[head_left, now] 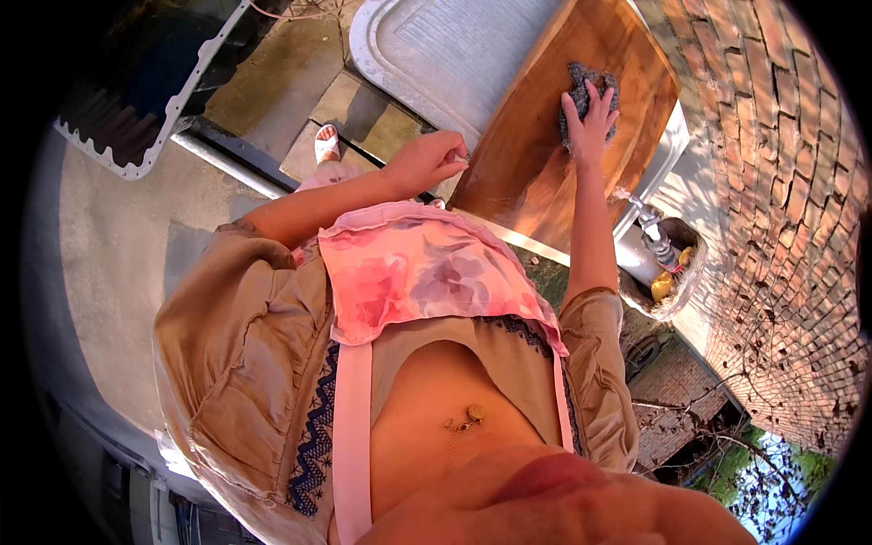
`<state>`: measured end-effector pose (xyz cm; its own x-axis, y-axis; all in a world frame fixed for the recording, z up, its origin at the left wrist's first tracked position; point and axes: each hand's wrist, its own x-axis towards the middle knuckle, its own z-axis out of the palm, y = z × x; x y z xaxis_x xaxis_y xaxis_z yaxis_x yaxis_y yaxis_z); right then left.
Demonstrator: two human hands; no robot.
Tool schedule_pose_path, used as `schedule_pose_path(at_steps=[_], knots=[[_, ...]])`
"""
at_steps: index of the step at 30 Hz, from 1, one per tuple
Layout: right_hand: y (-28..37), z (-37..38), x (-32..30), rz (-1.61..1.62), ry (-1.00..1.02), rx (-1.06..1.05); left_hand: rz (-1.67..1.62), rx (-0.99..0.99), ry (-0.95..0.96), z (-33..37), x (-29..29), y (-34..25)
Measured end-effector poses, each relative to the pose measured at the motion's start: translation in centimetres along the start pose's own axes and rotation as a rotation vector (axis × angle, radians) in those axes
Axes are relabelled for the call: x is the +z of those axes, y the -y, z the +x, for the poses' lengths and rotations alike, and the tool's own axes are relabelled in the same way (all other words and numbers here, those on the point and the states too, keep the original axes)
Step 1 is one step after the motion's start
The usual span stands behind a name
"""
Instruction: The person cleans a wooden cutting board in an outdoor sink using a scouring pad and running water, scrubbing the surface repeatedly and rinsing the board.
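Pressure from the spread right hand (589, 116) pinned a grey scouring pad (581, 84) on the brown wooden board's (536, 173) far end, best kept flat, while the loosely curled left hand (427, 162) grasped nothing visible beside its near-left edge.

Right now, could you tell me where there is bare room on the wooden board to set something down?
The wooden board is bare between the left hand at its near edge and the right hand pressing a grey scrubber. The far end is taken up by the scrubber.

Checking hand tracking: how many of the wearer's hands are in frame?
2. The right hand presses a grey scrubbing pad on the wooden board; the left hand is at the board's near edge.
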<state>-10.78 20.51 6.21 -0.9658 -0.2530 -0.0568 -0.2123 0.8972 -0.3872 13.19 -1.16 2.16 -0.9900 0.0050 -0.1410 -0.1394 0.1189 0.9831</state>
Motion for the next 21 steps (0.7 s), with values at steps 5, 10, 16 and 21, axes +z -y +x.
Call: schedule_pose_path(at_steps=[5, 10, 16, 21], knots=[[5.6, -3.7, 4.1, -0.005, -0.126, 0.011, -0.025, 0.131, 0.038, 3.9, -1.9, 1.4], [8.6, -14.8, 7.1, -0.072, -0.094, -0.031, -0.318, 0.0, 0.221, 7.0, -1.5, 2.0], [9.0, 1.3, 5.1, -0.021, -0.158, 0.047, -0.22, 0.007, 0.37, 8.2, -1.7, 1.7], [7.7, -1.7, 5.7, -0.088, -0.211, -0.069, 0.005, 0.158, 0.114, 10.0, -2.5, 0.2]])
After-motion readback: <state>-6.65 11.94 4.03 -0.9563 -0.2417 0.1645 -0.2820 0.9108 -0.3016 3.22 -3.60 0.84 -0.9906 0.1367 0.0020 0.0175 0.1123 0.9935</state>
